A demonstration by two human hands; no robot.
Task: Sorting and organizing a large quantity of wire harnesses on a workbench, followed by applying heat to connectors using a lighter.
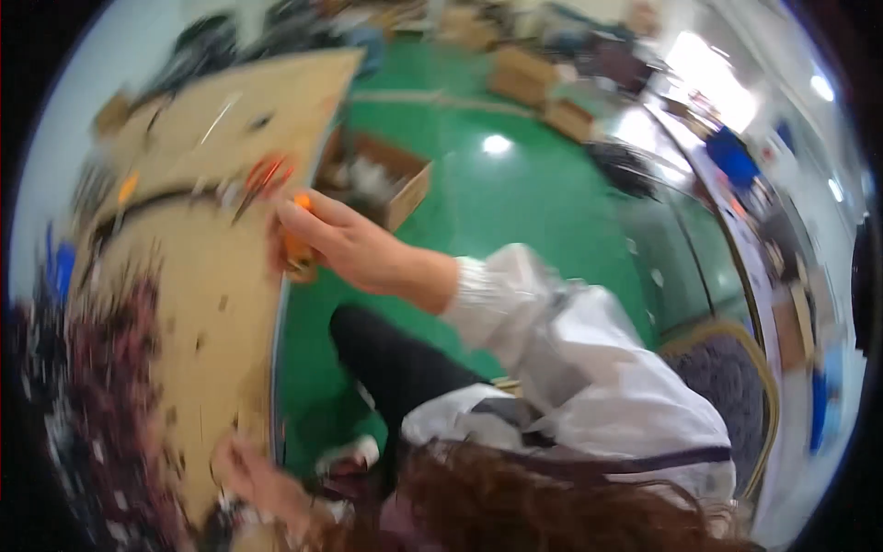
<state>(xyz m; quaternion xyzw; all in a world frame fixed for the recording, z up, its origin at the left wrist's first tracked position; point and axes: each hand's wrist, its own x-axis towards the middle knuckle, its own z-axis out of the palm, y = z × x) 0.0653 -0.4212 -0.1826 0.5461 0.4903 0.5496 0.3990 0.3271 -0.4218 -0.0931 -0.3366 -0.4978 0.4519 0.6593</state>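
- Orange tool (pixel 296 247): the right hand (pixel 342 247) has its grip pinched around this small thing, right at the edge of the wooden table (pixel 216 276). It is too blurry to say what kind of tool it is.
- Left hand (pixel 246 471): it sits low on the near end of the table. Its grip is too blurry to tell if it is spread or pressed together.
- Step in hand: it looks like the right hand is holding the orange tool over the table edge. Moving it further in would call for a steady, slow reach.
- Red-handled pliers or cutters (pixel 262 179) lie just past the hand, next to a black cable (pixel 156 202).
- Dark red and white bits (pixel 101 368) cover the left side of the table.
- An open cardboard box (pixel 391 179) stands on the green floor (pixel 515 212) beside the table.
- A chair (pixel 727 377) stands to the right.
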